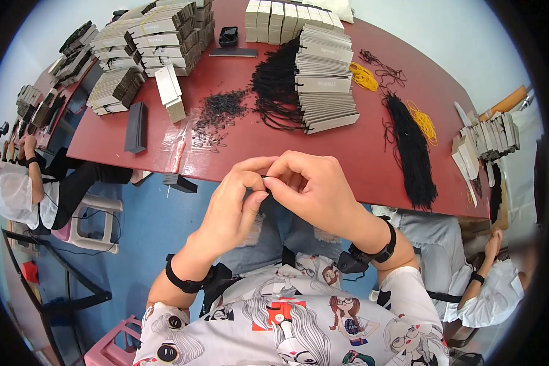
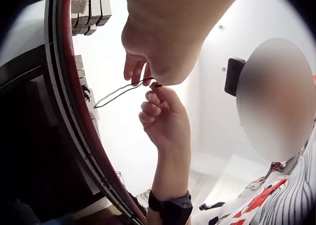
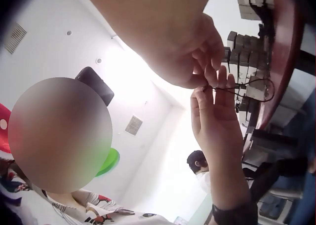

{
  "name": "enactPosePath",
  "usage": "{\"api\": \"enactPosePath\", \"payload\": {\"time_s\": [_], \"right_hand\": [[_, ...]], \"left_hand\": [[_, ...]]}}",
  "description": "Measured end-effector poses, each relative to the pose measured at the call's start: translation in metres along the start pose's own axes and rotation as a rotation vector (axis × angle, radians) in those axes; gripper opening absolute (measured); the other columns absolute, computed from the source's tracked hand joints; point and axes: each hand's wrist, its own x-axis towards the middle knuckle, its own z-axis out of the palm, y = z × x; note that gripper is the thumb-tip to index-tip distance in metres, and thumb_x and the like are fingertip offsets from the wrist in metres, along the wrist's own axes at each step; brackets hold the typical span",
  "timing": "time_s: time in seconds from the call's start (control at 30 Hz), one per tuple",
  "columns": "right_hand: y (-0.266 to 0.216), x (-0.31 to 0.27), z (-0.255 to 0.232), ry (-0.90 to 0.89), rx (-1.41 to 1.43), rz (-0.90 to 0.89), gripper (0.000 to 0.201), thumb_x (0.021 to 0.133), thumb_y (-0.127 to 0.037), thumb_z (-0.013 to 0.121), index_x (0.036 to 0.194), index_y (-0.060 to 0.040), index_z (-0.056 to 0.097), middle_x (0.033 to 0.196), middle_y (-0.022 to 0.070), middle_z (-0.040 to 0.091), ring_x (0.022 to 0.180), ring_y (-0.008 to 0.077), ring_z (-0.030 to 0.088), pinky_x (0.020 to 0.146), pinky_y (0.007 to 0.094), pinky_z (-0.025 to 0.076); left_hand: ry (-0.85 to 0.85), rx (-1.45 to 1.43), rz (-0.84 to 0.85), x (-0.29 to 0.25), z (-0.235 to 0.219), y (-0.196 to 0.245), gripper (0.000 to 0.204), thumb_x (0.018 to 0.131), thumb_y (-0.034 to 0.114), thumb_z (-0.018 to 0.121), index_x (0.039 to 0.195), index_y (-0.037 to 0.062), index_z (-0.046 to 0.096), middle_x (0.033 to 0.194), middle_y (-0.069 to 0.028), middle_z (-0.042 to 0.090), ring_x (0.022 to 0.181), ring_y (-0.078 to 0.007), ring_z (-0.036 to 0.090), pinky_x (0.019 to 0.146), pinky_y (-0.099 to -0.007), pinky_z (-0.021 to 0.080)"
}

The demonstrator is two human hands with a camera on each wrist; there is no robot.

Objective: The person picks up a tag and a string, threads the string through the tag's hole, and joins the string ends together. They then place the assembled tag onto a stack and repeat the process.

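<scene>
Over the near edge of the table, my left hand (image 1: 232,204) and right hand (image 1: 317,186) meet fingertip to fingertip. Between them is a thin black cord, and a long loop of it (image 2: 96,106) trails from the fingertips in the left wrist view. Thumb and forefinger of the right hand (image 2: 168,119) pinch the cord's end. The left hand (image 3: 220,128) pinches it right beside them, its other fingers straighter, with the cord loop (image 3: 273,89) passing by them. Fingers partly hide the spot where the ends come together.
On the red table (image 1: 226,149) lie a pile of small black pieces (image 1: 219,113), stacked grey cards with black cords (image 1: 326,79), a black cord bundle (image 1: 409,152) and yellow bands (image 1: 364,76). Card stacks (image 1: 158,36) stand back left. Other people sit at both sides.
</scene>
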Motion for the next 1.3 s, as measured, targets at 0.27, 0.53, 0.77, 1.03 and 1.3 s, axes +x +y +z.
{"api": "enactPosePath", "payload": {"time_s": [0.27, 0.53, 0.77, 1.03, 1.3], "right_hand": [[0.001, -0.005, -0.010, -0.142, -0.140, 0.040, 0.009, 0.076, -0.009, 0.064, 0.081, -0.0012, 0.062, 0.063, 0.0043, 0.059, 0.052, 0.0085, 0.054, 0.049, 0.0227, 0.042], [0.014, -0.001, -0.008, 0.102, -0.417, -0.637, 0.010, 0.069, -0.008, 0.067, 0.078, -0.0057, 0.063, 0.070, 0.0046, 0.060, 0.055, 0.0163, 0.057, 0.049, 0.0266, 0.045], [0.010, 0.010, -0.020, 0.085, -0.200, -0.900, 0.018, 0.064, -0.005, 0.074, 0.080, -0.0042, 0.066, 0.071, 0.0051, 0.062, 0.058, 0.0165, 0.059, 0.049, 0.0238, 0.045], [0.004, 0.012, -0.012, -0.005, 0.017, -0.501, 0.011, 0.074, -0.007, 0.070, 0.081, -0.0033, 0.062, 0.071, 0.0045, 0.058, 0.057, 0.0117, 0.054, 0.049, 0.0229, 0.043], [0.004, 0.001, -0.005, -0.145, 0.504, 0.021, 0.014, 0.086, -0.013, 0.062, 0.088, -0.0016, 0.054, 0.077, -0.0025, 0.055, 0.065, 0.0003, 0.047, 0.054, 0.0171, 0.039]], "left_hand": [[-0.023, 0.152, 0.066, -0.007, 0.004, -0.005, 0.016, 0.081, -0.001, 0.057, 0.093, 0.0035, 0.047, 0.081, -0.0127, 0.053, 0.067, -0.0269, 0.054, 0.059, -0.0325, 0.045], [0.171, -0.523, -0.415, -0.008, 0.007, 0.018, 0.010, 0.089, 0.007, 0.054, 0.093, 0.0036, 0.046, 0.072, -0.0033, 0.052, 0.056, -0.0083, 0.045, 0.045, -0.0222, 0.034], [-0.163, -1.172, -0.577, 0.012, -0.017, 0.019, 0.011, 0.091, 0.011, 0.052, 0.092, 0.0049, 0.044, 0.067, -0.0012, 0.051, 0.048, -0.0013, 0.030, 0.041, -0.0167, 0.021], [-0.189, -1.330, -0.560, 0.017, -0.016, 0.005, 0.012, 0.090, 0.013, 0.055, 0.091, 0.0064, 0.045, 0.068, -0.0019, 0.054, 0.049, -0.0019, 0.034, 0.041, -0.0169, 0.021], [0.236, -0.422, -0.282, 0.005, -0.007, 0.017, 0.012, 0.081, 0.002, 0.062, 0.094, 0.0017, 0.060, 0.082, -0.0041, 0.060, 0.056, -0.0024, 0.044, 0.050, -0.0174, 0.034]]}}
